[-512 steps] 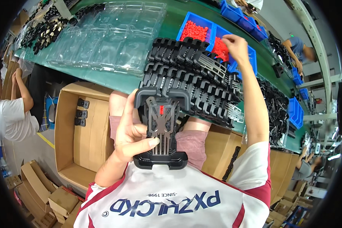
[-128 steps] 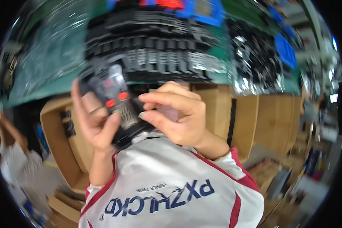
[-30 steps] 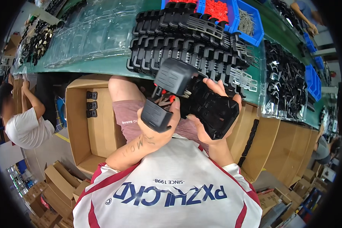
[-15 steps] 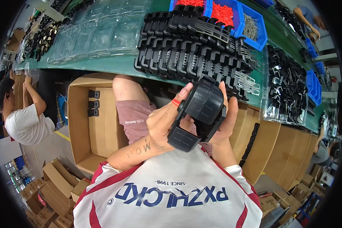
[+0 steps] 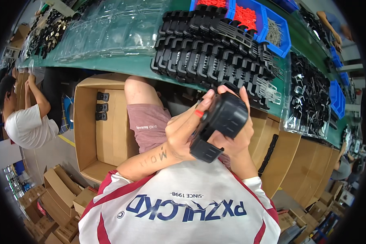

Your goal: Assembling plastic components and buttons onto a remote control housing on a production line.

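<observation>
Both my hands hold a black plastic phone-holder-like bracket (image 5: 228, 116) with a broad ribbed jaw and a smaller lower jaw, in front of my chest. My left hand (image 5: 182, 132) is closed round its left side, fingertips at the upper edge. A small red piece (image 5: 199, 113) shows by those fingers; whether it sits on the bracket or on a finger I cannot tell. My right hand (image 5: 242, 140) wraps the right side, its palm partly behind the bracket. Just beyond, rows of similar black brackets (image 5: 203, 57) stand stacked on the green table (image 5: 142, 70).
Blue bins (image 5: 286, 49) with red parts (image 5: 245, 17) and metal screws (image 5: 274, 32) stand at the back. Clear trays (image 5: 105, 34) lie left; black parts (image 5: 307, 93) fill one at right. Open cardboard boxes (image 5: 85, 134) flank my legs. Another person (image 5: 30, 126) sits far left.
The bracket has turned and tilted in my hands and shifted slightly right. My right hand has closed further round it, and the gap between its jaws shows less.
</observation>
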The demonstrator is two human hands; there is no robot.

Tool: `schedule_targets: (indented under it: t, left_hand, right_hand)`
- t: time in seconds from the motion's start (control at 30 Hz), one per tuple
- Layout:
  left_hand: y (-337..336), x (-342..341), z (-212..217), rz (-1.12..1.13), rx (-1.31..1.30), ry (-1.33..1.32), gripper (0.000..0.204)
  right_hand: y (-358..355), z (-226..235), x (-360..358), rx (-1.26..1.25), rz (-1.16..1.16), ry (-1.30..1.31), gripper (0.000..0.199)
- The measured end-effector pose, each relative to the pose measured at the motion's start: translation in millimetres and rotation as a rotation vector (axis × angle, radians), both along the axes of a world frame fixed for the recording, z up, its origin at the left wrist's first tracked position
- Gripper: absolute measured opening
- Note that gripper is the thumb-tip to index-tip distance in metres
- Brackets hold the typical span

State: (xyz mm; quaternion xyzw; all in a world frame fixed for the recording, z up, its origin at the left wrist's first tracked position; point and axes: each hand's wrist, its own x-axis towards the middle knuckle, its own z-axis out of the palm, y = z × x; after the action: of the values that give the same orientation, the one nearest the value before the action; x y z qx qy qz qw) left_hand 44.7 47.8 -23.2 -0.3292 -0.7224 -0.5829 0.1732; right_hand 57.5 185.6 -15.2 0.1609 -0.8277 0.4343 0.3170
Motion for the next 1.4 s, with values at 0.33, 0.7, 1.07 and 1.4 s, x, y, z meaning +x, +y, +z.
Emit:
schedule_targets:
  t: [0.33,0.7,1.07,1.4]
  left_hand:
    - [-30,-22,5,-0.358,0.587,-0.849,0.037]
    - [-35,-38,-19,-0.496,0.568,-1.15,0.034]
    - [-16,-36,1,-0.332,0.301,-0.734,0.027]
    - [20,-25,4,-0.33,0.574,-0.414,0.026]
  right_hand:
    - [24,23,-9,-0.304,0.224,-0.708,0.011]
    - [5,11,-11,-0.376,0.164,-0.557,0.02]
    - [8,7,-15,-0.39,0.082,-0.333,0.015]
    - [-6,3,-18,-0.585,0.208,0.101,0.033]
